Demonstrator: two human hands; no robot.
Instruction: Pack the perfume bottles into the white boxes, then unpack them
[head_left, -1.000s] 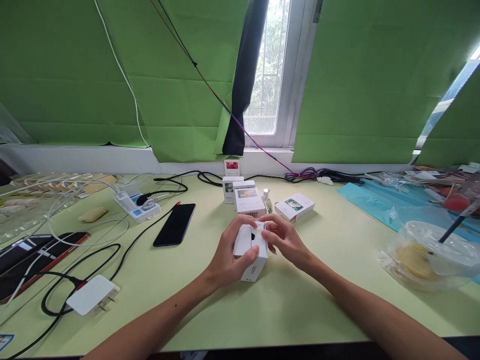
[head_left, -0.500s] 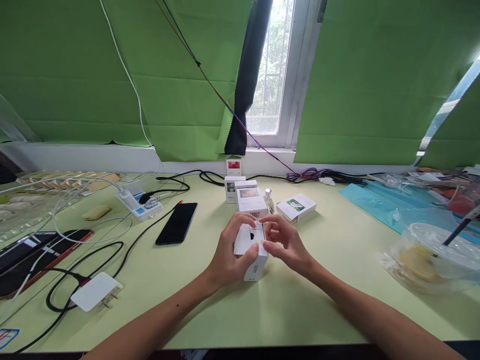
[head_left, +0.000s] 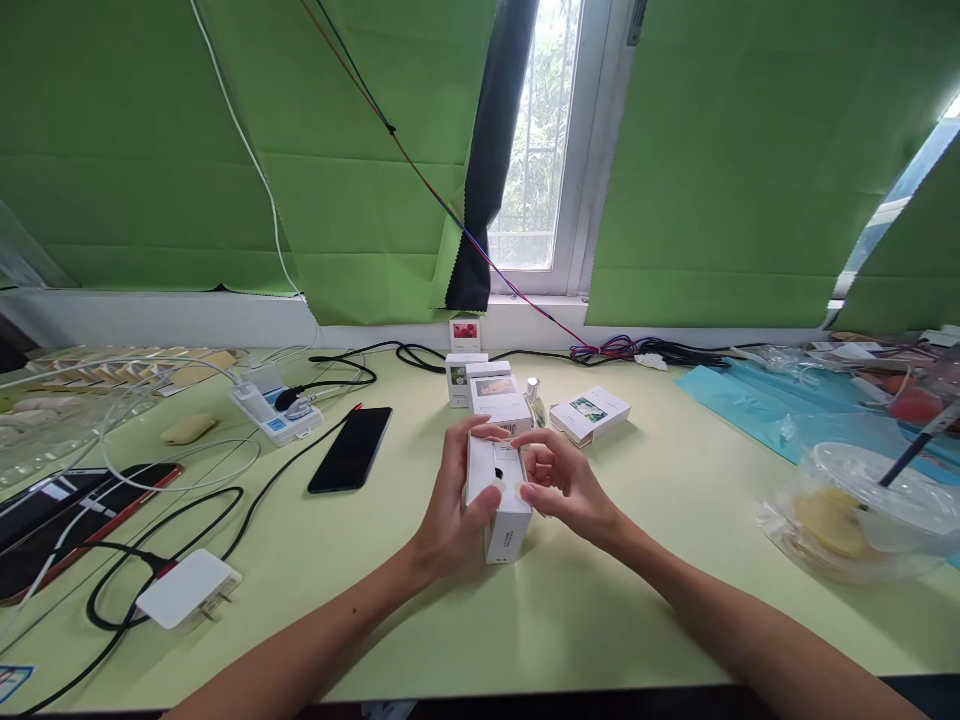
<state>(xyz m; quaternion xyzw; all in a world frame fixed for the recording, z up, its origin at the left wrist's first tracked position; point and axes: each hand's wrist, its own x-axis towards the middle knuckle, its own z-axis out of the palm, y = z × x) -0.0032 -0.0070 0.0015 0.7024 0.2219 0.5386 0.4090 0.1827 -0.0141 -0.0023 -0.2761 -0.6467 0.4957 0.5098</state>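
A small white carton point(head_left: 510, 530) stands on the table in front of me, with a dark round spot showing at its top between pale flaps. My left hand point(head_left: 461, 500) wraps its left side, thumb on the near top edge and fingers at the far edge. At the right side, my right hand point(head_left: 564, 478) has its thumb and fingertips against the top edge, the fingers bent. Just beyond are white boxes with printed pictures point(head_left: 495, 398), a small glass bottle with a silver cap point(head_left: 534, 402) and a white box lying flat point(head_left: 590, 415).
Left of my hands lies a black phone point(head_left: 350, 449), with a power strip point(head_left: 276, 410), cables and a white charger point(head_left: 189, 590) farther left. A lidded plastic cup point(head_left: 885, 490) in a clear bag and a blue plastic sheet point(head_left: 739, 405) are on the right.
My left thumb has shifted slightly left on the carton's top, and more of the top and its dark spot shows. The right hand keeps nearly the same pose.
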